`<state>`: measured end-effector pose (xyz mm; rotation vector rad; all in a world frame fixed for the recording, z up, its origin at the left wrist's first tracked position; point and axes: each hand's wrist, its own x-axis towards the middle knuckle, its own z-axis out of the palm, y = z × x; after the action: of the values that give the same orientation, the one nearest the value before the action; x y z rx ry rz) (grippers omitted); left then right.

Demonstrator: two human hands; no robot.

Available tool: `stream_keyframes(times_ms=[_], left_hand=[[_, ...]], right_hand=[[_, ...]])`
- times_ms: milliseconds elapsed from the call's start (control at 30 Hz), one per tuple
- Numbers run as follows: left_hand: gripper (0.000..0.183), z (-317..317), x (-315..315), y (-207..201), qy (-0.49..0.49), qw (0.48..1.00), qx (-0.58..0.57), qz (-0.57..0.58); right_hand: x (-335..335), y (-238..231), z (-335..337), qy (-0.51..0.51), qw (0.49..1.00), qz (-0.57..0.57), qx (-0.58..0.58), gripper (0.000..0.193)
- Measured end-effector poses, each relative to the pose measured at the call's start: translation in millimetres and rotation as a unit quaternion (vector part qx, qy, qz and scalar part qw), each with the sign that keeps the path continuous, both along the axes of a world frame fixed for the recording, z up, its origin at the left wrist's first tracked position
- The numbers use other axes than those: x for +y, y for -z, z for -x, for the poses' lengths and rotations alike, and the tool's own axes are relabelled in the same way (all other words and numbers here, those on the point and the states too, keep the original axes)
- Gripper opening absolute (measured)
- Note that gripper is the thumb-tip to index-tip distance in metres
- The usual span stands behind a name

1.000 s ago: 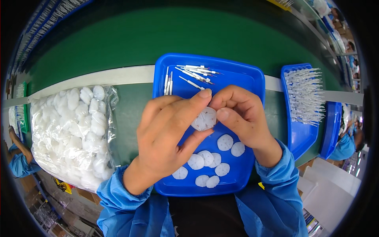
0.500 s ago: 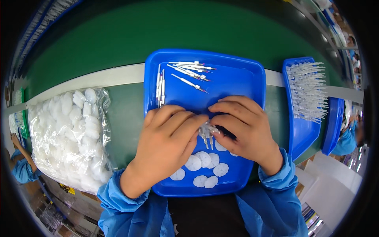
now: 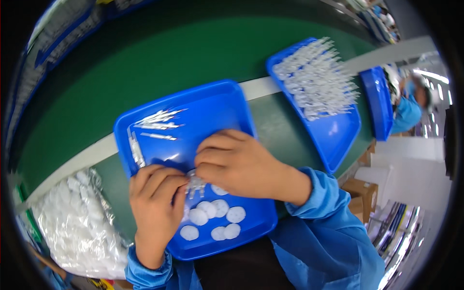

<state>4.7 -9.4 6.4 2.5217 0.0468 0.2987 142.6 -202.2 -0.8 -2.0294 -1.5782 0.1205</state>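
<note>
Over the middle of a blue tray [image 3: 208,106], my two hands meet at a small clear plastic piece with short prongs [image 3: 196,185]. My left hand [image 3: 157,203] pinches its left side. The fingers of my right hand [image 3: 237,162] are curled against its upper right side and partly cover it. Several thin white discs [image 3: 198,216] lie near my hands in the near part of the tray, some overlapping. Slim white stick-like parts with thin tips [image 3: 157,124] rest in the far left part, several grouped along the back and others by the left wall.
Left of the tray sits a clear plastic bag [image 3: 72,222] packed with white discs. At the far right, another blue tray [image 3: 333,135] holds many clear pronged pieces [image 3: 316,79] in rows. Beyond it are a blue bin [image 3: 377,104] and a person in blue [image 3: 408,113].
The whole view has turned and shifted, so the trays and bag appear tilted and farther left. Both hands still hold the clear piece together.
</note>
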Motion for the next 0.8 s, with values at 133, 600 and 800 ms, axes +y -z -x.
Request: stream_keyframes(times_ms=[133, 600, 800], left_hand=[[0.018, 1.2, -4.1, -0.5, -0.007, 1.0, 0.011, 0.002], [0.017, 21.0, -31.2, 0.6, -0.069, 0.983, -0.047, 0.164], [0.024, 32.0, -22.9, -12.9, -0.01, 0.993, -0.002, 0.119]], right_hand=[[-2.9, 2.0, 12.8, 0.033, 0.998, -0.001, -0.06, 0.014], [-224.9, -18.7, -14.3, 0.553, 0.832, 0.011, -0.05, 0.018], [-228.8, -17.0, -0.7, 0.521, 0.852, 0.054, 0.011, 0.02]])
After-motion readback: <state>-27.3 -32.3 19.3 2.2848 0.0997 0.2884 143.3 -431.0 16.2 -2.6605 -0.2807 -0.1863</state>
